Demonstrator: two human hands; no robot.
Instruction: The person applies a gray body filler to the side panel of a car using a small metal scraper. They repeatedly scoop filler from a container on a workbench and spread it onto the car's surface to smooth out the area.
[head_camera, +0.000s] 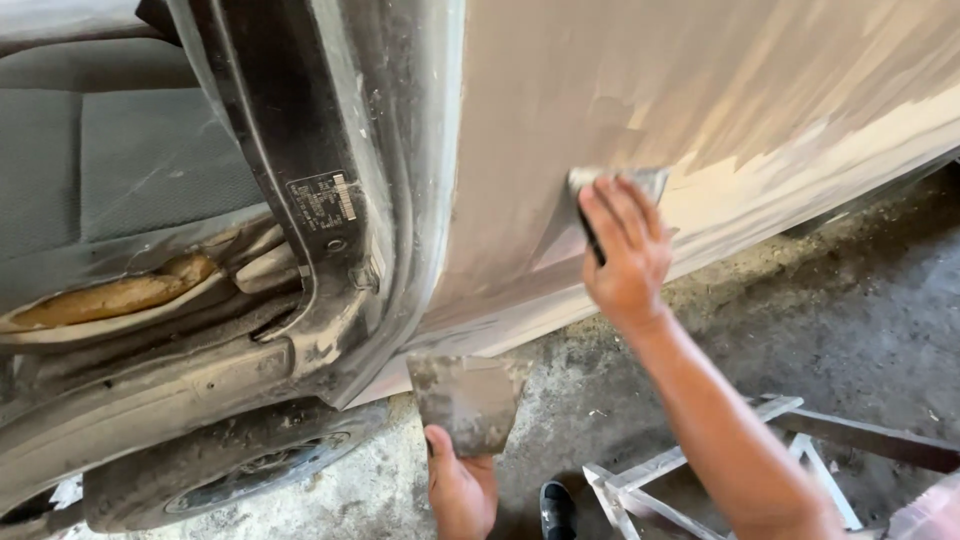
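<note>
A: Head view, looking down a car's side. Right hand (625, 250) lies flat against the filler-coated body panel (700, 110), fingers closed over a small grey spreader (615, 182) whose edge shows above the fingertips. A dark strip shows between two fingers; I cannot tell what it is.

B: Why pressed flat like that?

A: My reading: the palm keeps the blade flush to the panel, so the pale filler spreads thin. The blade sits at the border between the smooth grey-beige patch and the lighter streaked band along the panel's lower edge.

B: Left hand?

A: Left hand (460, 490) is low in the frame, gripping a wider board (468, 400) from below, its smeared face turned up and level. Probably held that way as a palette, close under the work and within reach of the right hand. It sits just beside the panel's lower corner, apart from the spreader.

B: Surroundings?

A: Open door frame (330, 200) to the left, with a sticker on the pillar, a grey seat (110, 140) behind, and a dusty sill (150, 380). A tyre (240, 470) sits below that. Concrete floor (860, 320), dusty. A white metal stand (690, 470) lies under the right forearm, and a dark shoe (557, 508) stands beside the left hand.

B: Anything obstructing?

A: The stand crowds the footing near the panel. The door pillar bounds the panel's left edge.
</note>
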